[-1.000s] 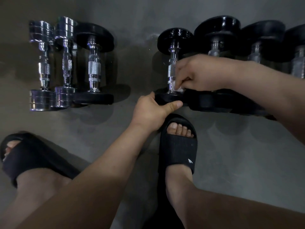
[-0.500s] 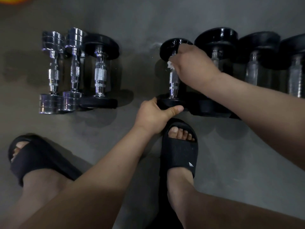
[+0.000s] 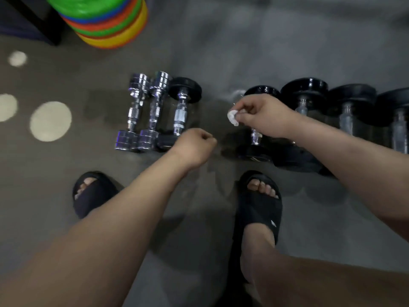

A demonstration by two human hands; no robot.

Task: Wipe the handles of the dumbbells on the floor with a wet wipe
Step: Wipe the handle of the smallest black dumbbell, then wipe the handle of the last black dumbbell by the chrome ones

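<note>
Pale round spots [image 3: 50, 121] mark the grey floor [image 3: 221, 52] at the far left. A stack of green, orange and yellow discs [image 3: 106, 23], out of sight half a second ago, now shows at the top. A black sandal [image 3: 93, 193] holds the left foot. Beyond it two chrome dumbbells [image 3: 155, 111] and a small black-ended one [image 3: 181, 111] lie side by side. The left hand [image 3: 194, 147] has let go of the near plate it gripped before. It now hangs clenched, knuckles up and holding nothing, in front of the black-ended one's near end. The wipe [image 3: 232, 117], a small crumpled white wad, is pinched between the thumb and fingertips of the right hand [image 3: 263, 116]. That hand has come off the handle [image 3: 256, 136], so the wipe is in the air just left of it, touching no dumbbell. The right hand is palm down over that dumbbell and hides all but the handle's near end. Below, the right sandal [image 3: 259, 207] carries a small white logo [image 3: 273, 223], too small to read. Three bigger black dumbbells [image 3: 304, 96] run on to the right edge, with no writing legible on them.
</note>
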